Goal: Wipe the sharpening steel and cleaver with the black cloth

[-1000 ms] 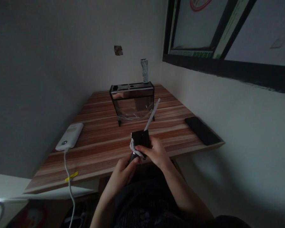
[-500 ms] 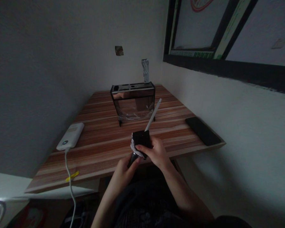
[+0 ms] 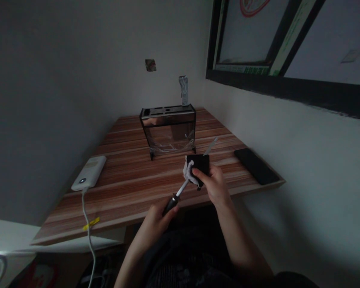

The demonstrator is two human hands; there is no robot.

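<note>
My left hand grips the black handle of a slim knife near the table's front edge. Its pale blade runs up and to the right, and the tip pokes out beyond a cloth. My right hand is closed on a folded black and white cloth, wrapped round the blade's middle. A black-framed clear knife holder with slots on top stands upright behind, a short way apart from both hands.
A wooden table fits into a wall corner. A white power bank with a white cable lies at the left. A black phone lies by the right wall. A small silver packet stands at the back.
My right hand has slid the cloth up and to the right along the blade, baring the part near the handle. Less of the tip now shows. My left hand has stayed in place.
</note>
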